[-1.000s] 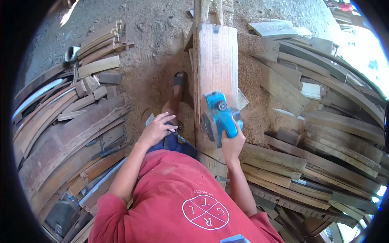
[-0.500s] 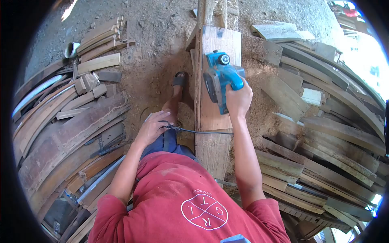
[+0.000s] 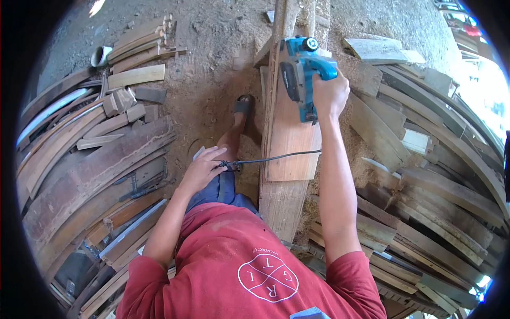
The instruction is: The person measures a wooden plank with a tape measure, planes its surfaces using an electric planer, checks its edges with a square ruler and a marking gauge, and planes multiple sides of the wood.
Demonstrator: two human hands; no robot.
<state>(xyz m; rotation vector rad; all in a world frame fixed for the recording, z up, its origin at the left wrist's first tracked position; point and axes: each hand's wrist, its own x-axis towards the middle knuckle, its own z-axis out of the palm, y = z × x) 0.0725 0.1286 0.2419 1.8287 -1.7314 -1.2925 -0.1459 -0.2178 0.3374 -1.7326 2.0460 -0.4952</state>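
A blue electric planer (image 3: 305, 74) rests on a wooden board (image 3: 291, 154), near the board's far end. Wrapped round its rear handle is my right hand (image 3: 330, 95), closed. The board lies along a longer timber bench (image 3: 281, 207). At my left thigh, my left hand (image 3: 204, 167) is closed on the planer's black power cord (image 3: 276, 158), which stretches across the board to my right forearm. Part of the left fingers' grip is hidden.
Stacked planks (image 3: 101, 154) lie to the left, with a short pale board (image 3: 136, 76) and a pipe (image 3: 100, 56) beyond. More offcuts and curved planks (image 3: 441, 196) fill the right side. Sawdust covers the ground (image 3: 207, 117). My sandalled foot (image 3: 243, 103) stands left of the bench.
My right hand has pushed the planer forward along the board, away from me. The cord has lifted and drawn out with it. My left hand stays at the thigh.
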